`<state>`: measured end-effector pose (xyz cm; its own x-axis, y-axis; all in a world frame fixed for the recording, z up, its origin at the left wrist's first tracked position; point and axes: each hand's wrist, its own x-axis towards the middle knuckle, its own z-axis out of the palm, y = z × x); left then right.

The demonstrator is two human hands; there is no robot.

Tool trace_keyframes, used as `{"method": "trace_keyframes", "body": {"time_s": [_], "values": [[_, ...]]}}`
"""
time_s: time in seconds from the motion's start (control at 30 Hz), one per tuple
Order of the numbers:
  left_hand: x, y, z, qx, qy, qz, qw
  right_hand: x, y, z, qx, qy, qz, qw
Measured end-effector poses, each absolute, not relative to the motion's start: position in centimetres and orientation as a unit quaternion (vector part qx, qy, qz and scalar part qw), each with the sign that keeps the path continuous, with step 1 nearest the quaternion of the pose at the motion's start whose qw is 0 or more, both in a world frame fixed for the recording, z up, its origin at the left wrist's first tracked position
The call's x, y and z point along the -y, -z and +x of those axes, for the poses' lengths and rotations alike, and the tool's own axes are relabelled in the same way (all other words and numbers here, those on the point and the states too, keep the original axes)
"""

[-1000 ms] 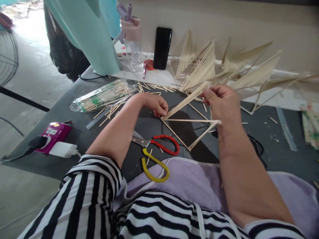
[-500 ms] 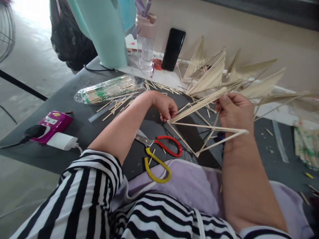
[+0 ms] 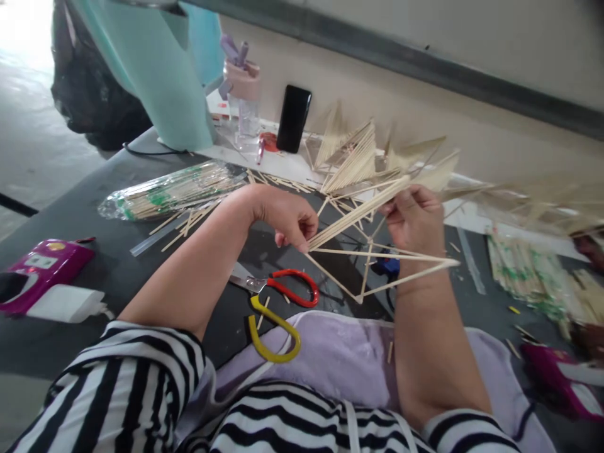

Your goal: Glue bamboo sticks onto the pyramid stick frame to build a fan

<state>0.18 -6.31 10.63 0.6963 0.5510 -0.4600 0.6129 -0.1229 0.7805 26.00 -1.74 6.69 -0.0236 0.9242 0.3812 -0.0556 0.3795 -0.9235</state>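
Between my two hands I hold a frame of thin wooden sticks (image 3: 361,212), with several sticks laid side by side along its upper edge and triangles below. The fingers of my left hand (image 3: 290,220) pinch its near-left corner. My right hand (image 3: 415,217) grips the upper right end of the sticks between thumb and fingers. Below my left wrist lie scissors (image 3: 292,289) with one red and one yellow handle. A blue object (image 3: 387,265), partly hidden by my right wrist, sits on the dark table (image 3: 212,296).
Several fan-shaped stick structures (image 3: 353,157) stand along the wall. Bagged sticks (image 3: 172,189) lie to the left, more packs (image 3: 523,270) to the right. A phone (image 3: 294,119), a bottle (image 3: 243,94) and a teal container (image 3: 155,82) stand behind. A purple power socket (image 3: 56,264) lies left.
The view has swung to the right, so the table things appear further left. Both hands keep hold of the stick frame, which stays in nearly the same pose.
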Motion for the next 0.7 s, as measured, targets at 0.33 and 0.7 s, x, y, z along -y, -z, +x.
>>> {"method": "trace_keyframes", "body": {"time_s": [0.33,0.7], "values": [[3.5,-5.9,0.1,-0.407,0.072,0.743,0.527,1.7,-5.4,25.4,0.637,-0.409,-0.394,0.521],[3.1,-4.7,0.0,-0.413,0.095,0.719,0.551,2.1,-5.9,24.4,0.638,-0.415,-0.426,0.489]]}}
